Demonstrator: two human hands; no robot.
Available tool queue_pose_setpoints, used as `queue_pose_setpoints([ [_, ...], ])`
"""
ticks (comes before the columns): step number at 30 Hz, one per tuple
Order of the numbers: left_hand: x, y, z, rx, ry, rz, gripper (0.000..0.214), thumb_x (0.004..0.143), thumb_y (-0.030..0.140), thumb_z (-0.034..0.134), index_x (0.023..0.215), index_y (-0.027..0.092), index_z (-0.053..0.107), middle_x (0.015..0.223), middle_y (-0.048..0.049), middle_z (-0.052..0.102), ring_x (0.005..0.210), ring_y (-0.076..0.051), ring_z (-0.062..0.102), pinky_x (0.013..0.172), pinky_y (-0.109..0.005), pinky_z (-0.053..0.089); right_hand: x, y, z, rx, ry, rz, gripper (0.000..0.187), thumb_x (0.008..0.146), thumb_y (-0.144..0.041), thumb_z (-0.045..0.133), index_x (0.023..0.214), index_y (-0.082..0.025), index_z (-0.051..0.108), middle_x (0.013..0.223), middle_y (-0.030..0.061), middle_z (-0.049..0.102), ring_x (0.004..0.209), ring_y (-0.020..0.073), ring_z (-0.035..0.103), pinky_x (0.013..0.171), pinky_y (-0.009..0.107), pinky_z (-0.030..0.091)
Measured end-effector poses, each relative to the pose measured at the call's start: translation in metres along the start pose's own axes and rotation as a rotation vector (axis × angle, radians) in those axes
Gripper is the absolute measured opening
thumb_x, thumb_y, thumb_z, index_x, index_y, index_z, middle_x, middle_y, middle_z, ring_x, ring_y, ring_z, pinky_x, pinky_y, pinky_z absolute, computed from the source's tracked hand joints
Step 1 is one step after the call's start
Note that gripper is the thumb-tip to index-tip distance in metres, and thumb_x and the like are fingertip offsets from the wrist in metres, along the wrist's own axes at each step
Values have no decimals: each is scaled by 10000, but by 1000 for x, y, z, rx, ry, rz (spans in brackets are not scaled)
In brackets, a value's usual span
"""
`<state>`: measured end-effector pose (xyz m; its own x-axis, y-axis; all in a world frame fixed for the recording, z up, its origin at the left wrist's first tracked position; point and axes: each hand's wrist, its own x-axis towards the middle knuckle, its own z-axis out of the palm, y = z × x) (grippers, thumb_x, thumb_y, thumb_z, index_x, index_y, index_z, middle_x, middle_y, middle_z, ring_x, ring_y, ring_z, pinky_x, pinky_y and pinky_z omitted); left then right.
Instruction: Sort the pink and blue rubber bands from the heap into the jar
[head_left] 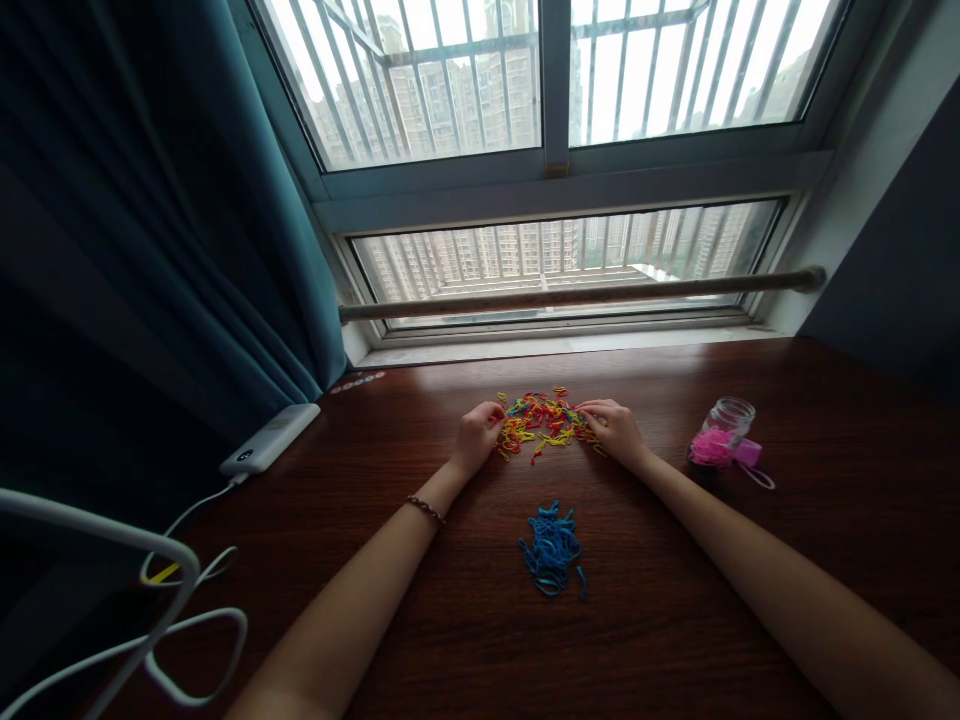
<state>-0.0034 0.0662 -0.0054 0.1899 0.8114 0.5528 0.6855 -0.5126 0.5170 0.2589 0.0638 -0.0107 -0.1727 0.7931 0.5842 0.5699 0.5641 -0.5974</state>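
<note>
A loose pile of small red, yellow and a few blue elastic bands (541,420) lies on the dark wooden table. My left hand (478,440) is at the pile's left edge, its fingers curled together in a pinch; what they hold, if anything, is too small to tell. From the right, my right hand (616,428) reaches the pile with thumb and fingertips brought together at its edge. Whether a band is between them cannot be made out. Nearer to me, between my forearms, sits a separate heap of blue elastic bands (551,550).
To the right, a clear jar (731,418) with bright pink bands stands beside a pink piece with a loop (750,455). A white power strip (270,440) and white cables lie left, by the blue curtain (247,220). A window with a rail (585,297) borders the far edge.
</note>
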Motion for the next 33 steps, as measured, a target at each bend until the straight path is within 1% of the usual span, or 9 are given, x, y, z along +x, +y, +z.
queue_pose_setpoints([
  [3,0,-3,0,-67,36,-63,134,765,237,528,861,171,595,823,-32,639,705,-142,598,689,-266,486,1,0,-2,148,48,114,192,755,-238,505,825,-200,680,854,41,677,786,174,614,724,298,476],
  [6,-1,-5,1,-97,49,-49,171,773,230,520,896,169,622,882,-51,654,780,-159,608,739,-284,486,1,3,-1,236,96,235,177,709,-265,547,799,-186,677,784,33,681,720,173,626,682,289,493],
  [13,-2,1,2,-182,-9,-82,187,762,276,544,859,162,655,880,-68,666,781,-177,618,742,-297,489,2,1,-1,355,169,332,202,646,-313,620,777,-165,662,768,55,675,712,191,628,685,305,496],
  [15,-1,9,-3,-293,-139,-129,199,744,291,568,840,142,657,822,-72,671,733,-171,618,704,-289,492,4,-6,-3,454,134,376,212,627,-317,639,770,-160,654,757,58,673,717,195,629,676,304,496],
  [20,4,38,-21,-590,-716,-137,211,688,286,634,785,103,675,788,-73,657,705,-145,596,658,-247,469,7,-27,-7,707,-39,454,245,593,-316,671,767,-148,640,711,45,665,658,170,618,599,268,484],
  [23,3,57,-27,-588,-925,-46,196,640,272,680,756,114,687,771,-53,642,717,-129,572,649,-214,442,7,-30,-6,699,-85,469,273,577,-322,683,772,-135,647,705,48,661,635,156,603,582,261,468],
  [27,-3,76,-26,-564,-1156,-64,252,629,293,688,819,129,679,718,-34,649,638,-116,566,581,-200,427,5,-25,-4,681,-128,436,281,574,-319,691,779,-130,655,735,51,657,653,144,587,600,257,456],
  [30,-3,75,-22,-532,-1078,-82,246,669,330,651,796,122,675,718,-43,658,643,-133,578,587,-211,431,5,-25,-5,704,-200,410,286,590,-329,686,791,-127,655,738,48,650,641,129,571,600,253,448],
  [33,1,58,-19,-341,-655,-85,279,769,361,535,809,116,663,740,-59,654,681,-147,573,635,-243,437,5,-33,-7,724,-332,382,288,597,-344,683,774,-119,656,694,42,638,604,114,553,570,240,433],
])
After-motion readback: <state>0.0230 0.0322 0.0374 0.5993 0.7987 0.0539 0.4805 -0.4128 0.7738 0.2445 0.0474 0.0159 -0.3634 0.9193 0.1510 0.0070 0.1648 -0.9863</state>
